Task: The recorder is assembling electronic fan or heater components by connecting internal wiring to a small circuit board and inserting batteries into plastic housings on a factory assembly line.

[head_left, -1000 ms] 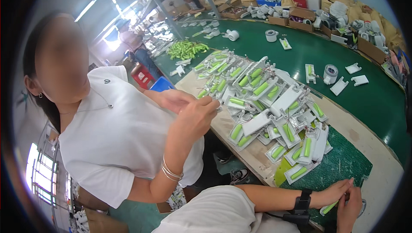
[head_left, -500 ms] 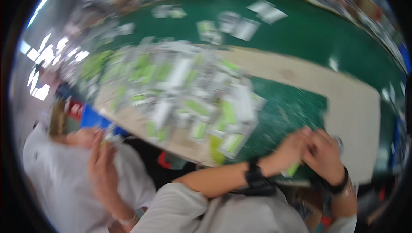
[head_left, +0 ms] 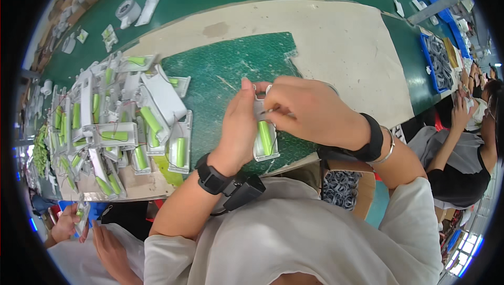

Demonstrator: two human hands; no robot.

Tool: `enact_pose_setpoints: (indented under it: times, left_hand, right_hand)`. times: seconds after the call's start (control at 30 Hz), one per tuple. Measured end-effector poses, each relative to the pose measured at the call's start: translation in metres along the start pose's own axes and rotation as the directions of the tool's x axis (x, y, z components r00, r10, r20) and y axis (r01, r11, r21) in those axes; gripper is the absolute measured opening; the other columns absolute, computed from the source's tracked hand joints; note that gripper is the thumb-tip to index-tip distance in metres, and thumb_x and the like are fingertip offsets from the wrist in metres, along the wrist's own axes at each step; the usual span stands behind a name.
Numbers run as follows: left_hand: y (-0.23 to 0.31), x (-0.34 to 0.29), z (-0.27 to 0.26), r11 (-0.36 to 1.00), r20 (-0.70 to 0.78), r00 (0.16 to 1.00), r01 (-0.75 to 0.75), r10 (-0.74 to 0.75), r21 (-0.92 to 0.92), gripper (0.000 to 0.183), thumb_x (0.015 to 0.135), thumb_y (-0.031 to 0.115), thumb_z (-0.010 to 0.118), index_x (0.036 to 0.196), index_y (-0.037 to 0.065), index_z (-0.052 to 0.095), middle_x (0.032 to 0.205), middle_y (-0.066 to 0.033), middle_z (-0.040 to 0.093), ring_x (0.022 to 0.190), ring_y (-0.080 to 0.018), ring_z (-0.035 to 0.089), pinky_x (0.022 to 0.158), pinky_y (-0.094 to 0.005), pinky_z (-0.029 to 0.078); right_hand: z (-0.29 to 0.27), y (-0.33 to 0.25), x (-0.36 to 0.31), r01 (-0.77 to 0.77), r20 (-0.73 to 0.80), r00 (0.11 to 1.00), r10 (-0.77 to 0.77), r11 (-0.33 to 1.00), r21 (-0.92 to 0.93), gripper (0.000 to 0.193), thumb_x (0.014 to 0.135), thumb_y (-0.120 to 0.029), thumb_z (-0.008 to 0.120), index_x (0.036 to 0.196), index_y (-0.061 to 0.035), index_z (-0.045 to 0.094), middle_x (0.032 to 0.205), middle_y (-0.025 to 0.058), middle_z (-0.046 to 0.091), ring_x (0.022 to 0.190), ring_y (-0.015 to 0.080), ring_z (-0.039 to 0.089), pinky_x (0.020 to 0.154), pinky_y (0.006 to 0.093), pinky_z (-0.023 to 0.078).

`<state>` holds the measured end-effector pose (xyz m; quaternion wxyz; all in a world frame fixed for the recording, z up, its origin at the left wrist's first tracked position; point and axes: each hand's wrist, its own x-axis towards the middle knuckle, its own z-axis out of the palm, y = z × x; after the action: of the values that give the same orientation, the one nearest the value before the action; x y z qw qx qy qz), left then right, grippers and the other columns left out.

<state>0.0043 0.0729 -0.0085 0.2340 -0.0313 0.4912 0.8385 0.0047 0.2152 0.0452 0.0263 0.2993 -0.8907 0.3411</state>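
A narrow white plastic housing with a green cylindrical battery cell in its lower half is held over the green mat. My left hand grips it along its left side, thumb up near the top end. Curled over the upper right part, my right hand has its fingers pinched together. A thin dark tip shows between these fingers, too small to name. The right hand hides part of the housing's upper inside.
Left of the mat lies a heap of similar housings with green cells. White parts sit farther back. A blue bin of grey rings stands at right; a carton of grey rings is below the table edge. Co-workers sit at both sides.
The view has swung to the right, so the heap and mat appear farther left, and the blur has gone. My hands stay close together, with the housing and cell now plainly visible between them.
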Motion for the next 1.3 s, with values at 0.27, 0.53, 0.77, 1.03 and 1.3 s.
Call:
enact_pose_setpoints:
  times: [0.27, 0.53, 0.77, 1.03, 1.3]
  left_hand:
    - [0.012, -0.005, 0.003, 0.995, -0.054, 0.998, 0.036, -0.041, -0.095, 0.052, 0.093, 0.046, 0.027, 0.105, -0.001, 0.045, 0.089, -0.0159, 0.059, 0.07, -0.0186, 0.06, 0.062, -0.0286, 0.05]
    - [0.021, -0.005, 0.005, 0.986, -0.085, 0.986, 0.132, -0.14, -0.101, 0.05, 0.093, 0.045, 0.028, 0.105, 0.0, 0.045, 0.089, -0.0153, 0.059, 0.071, -0.0186, 0.057, 0.064, -0.0294, 0.049]
    - [0.083, -0.004, 0.041, 0.943, -0.09, 0.95, 0.281, -0.3, -0.181, 0.04, 0.093, 0.039, 0.036, 0.104, 0.001, 0.046, 0.09, -0.0122, 0.057, 0.074, -0.02, 0.059, 0.065, -0.0288, 0.053]
    - [0.134, 0.124, 0.049, 0.997, 0.023, 1.0, 0.008, -0.01, 0.077, 0.029, 0.092, 0.03, 0.044, 0.099, 0.002, 0.048, 0.088, -0.012, 0.057, 0.072, -0.0178, 0.059, 0.062, -0.0271, 0.052]
    - [0.163, 0.256, 0.024, 0.907, -0.025, 0.995, 0.096, -0.094, 0.409, 0.018, 0.086, 0.016, 0.056, 0.095, 0.0, 0.051, 0.084, -0.0073, 0.053, 0.071, -0.0196, 0.059, 0.056, -0.0308, 0.052]
  right_hand:
    - [-0.031, 0.001, -0.036, -0.005, -0.109, 0.994, 0.001, 0.999, -0.031, 0.04, 0.062, -0.016, 0.074, 0.097, -0.0069, 0.057, 0.103, 0.0101, 0.053, 0.097, 0.027, 0.05, 0.081, 0.037, 0.041]
    - [-0.055, 0.035, -0.041, -0.177, 0.15, 0.976, 0.16, 0.979, 0.104, 0.069, 0.057, -0.004, 0.074, 0.12, -0.0064, 0.045, 0.115, 0.0139, 0.047, 0.108, 0.0309, 0.046, 0.091, 0.0349, 0.038]
    - [-0.108, 0.037, 0.006, 0.026, 0.148, 0.989, -0.021, 0.999, -0.027, 0.069, 0.058, -0.005, 0.074, 0.121, -0.0069, 0.044, 0.113, 0.0145, 0.049, 0.106, 0.0311, 0.047, 0.091, 0.0355, 0.039]
    - [-0.134, 0.103, 0.072, 0.085, -0.178, 0.976, -0.123, 0.975, -0.207, 0.062, 0.061, -0.007, 0.072, 0.117, -0.0048, 0.046, 0.111, 0.0143, 0.05, 0.103, 0.0307, 0.05, 0.089, 0.0346, 0.041]
    - [-0.132, 0.2, 0.156, -0.135, -0.271, 0.962, 0.045, 0.936, -0.325, 0.061, 0.061, -0.026, 0.073, 0.114, -0.0077, 0.05, 0.103, 0.0141, 0.054, 0.096, 0.0306, 0.052, 0.084, 0.0365, 0.043]
